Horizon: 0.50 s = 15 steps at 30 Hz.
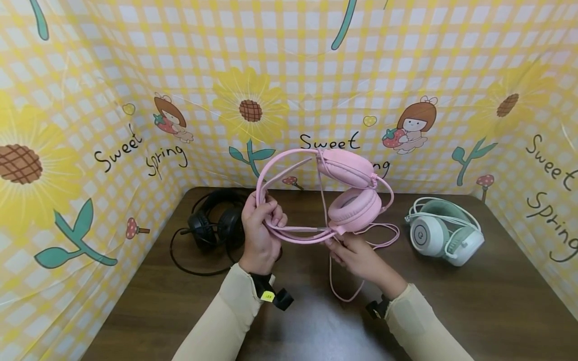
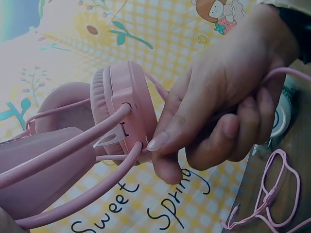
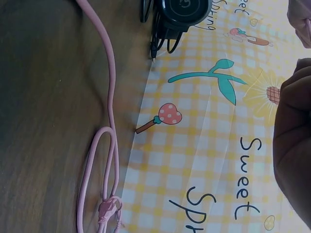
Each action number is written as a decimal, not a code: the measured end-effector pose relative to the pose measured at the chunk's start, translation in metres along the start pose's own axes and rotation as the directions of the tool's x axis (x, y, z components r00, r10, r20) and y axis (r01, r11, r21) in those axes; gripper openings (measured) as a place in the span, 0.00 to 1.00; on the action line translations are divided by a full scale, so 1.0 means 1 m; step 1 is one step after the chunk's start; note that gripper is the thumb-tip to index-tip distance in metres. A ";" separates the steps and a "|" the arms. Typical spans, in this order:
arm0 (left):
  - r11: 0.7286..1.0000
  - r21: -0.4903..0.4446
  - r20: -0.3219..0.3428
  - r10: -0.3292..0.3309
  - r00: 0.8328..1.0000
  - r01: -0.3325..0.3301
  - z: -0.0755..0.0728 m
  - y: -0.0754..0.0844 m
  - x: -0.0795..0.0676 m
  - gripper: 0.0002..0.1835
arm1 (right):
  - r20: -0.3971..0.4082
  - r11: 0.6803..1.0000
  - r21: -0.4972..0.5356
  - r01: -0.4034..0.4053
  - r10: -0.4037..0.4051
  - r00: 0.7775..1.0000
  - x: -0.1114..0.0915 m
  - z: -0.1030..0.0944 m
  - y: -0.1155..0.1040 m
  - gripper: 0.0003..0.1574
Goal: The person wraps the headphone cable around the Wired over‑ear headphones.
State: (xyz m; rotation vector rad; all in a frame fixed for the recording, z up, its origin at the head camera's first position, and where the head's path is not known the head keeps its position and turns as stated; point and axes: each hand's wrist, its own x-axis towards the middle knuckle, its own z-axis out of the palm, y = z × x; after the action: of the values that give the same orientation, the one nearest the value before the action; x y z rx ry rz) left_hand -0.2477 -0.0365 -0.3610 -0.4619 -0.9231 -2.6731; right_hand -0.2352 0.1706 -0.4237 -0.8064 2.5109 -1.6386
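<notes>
Pink over-ear headphones point(image 1: 354, 210) are held up above the table, ear cups to the right and headband to the left. My left hand point(image 1: 262, 225) grips the headband. My right hand point(image 1: 361, 258) is at the lower ear cup, its thumb and index finger pinching the thin pink cable point(image 1: 323, 200) by the headband's end. In the left wrist view, the right hand point(image 2: 223, 111) has its other fingers curled, with cable passing through them. Cable loops point(image 3: 111, 97) hang below. The right wrist view shows only part of the right hand point(image 3: 294, 136), dark at the edge.
Black headphones point(image 1: 214, 223) with a cable lie at the left of the brown table point(image 1: 149, 311). White and green headphones point(image 1: 444, 230), wrapped in their own cable, lie at the right. A yellow checked cloth point(image 1: 298, 75) with printed flowers encloses the back and sides.
</notes>
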 end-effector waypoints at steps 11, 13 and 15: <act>0.980 0.148 0.013 0.133 0.991 -0.133 -0.003 0.006 0.001 0.10 | 0.076 0.997 0.074 -0.039 0.033 0.997 -0.001 -0.001 0.000 0.10; 0.969 0.181 0.018 0.167 0.986 -0.168 -0.005 0.007 0.002 0.10 | 0.083 0.997 0.066 -0.047 0.041 0.996 -0.001 -0.001 -0.001 0.10; 0.956 0.215 0.018 0.200 0.980 -0.199 -0.006 0.007 0.004 0.11 | 0.091 0.997 0.055 -0.059 0.054 0.994 -0.001 -0.001 -0.003 0.10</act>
State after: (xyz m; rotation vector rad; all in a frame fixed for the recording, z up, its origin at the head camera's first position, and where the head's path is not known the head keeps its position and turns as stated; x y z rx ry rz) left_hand -0.2496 -0.0465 -0.3600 -0.4721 -1.0895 -2.3598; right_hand -0.2337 0.1709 -0.4213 -0.7772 2.3927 -1.6122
